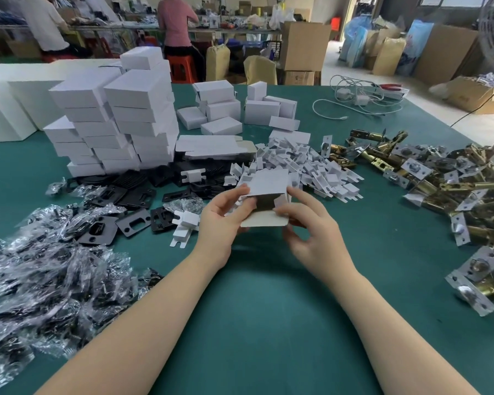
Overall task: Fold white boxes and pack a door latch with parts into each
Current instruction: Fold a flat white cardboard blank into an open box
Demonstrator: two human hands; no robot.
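Both hands are on 1 half-folded white box [267, 182], held up just above the middle of the green table [268, 295]. The left hand [226, 216] grips its left side, thumb on top and fingers curled under. The right hand [308, 220] pinches the right side, fingertips on a side flap. The box's open end faces the camera with the bottom flap hanging toward me, and nothing looks to be inside.

Right behind the box sits a heap of small white card inserts [303, 163], plus a few loose ones just left of the left hand. Left of that is a spread of black strike plates [131, 195], and the near-left corner is buried under crinkly clear bags of parts [49, 277]. Along the right edge there's a big pile of brass door latches [451, 178] with silver faceplates.

Toward the far-left side, finished boxes [117, 121] are stacked tall, with flat unfolded blanks [211, 146] just beside them. More folded boxes [234, 109] sit loosely further back. A white cable [354, 106] lies near the far-right corner. 2 people stand at another bench beyond the table.
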